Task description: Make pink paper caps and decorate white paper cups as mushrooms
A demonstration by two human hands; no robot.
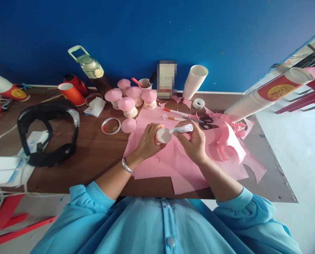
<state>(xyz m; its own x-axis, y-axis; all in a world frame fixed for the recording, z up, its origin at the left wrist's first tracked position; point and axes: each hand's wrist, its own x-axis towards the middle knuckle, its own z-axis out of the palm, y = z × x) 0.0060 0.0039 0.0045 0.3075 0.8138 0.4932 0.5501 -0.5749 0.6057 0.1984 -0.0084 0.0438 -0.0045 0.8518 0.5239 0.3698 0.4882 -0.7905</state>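
Note:
My left hand (149,141) is wrapped round a small patterned paper cup (164,135), with its pale round base turned toward me. In my right hand (193,141) is a white glue stick (184,128) with blue marks, its narrow end at the edge of the cup's base. Both hands are over pink paper sheets (157,169). Just beyond them lie a red-and-white pen (180,113), an orange-and-white pen (174,118) and black-handled scissors (206,122). Several patterned cups topped with pink paper cones (127,104) stand to the far left, beside a loose pink cone (128,125).
Stacked white cups (196,81) stand near the blue wall, with a tape roll (198,103) beside them. Another cup stack (265,97) leans at right. Pink scraps (233,125) lie below it. A bottle (94,70), tape ring (111,126) and black headset-like band (50,160) occupy the left.

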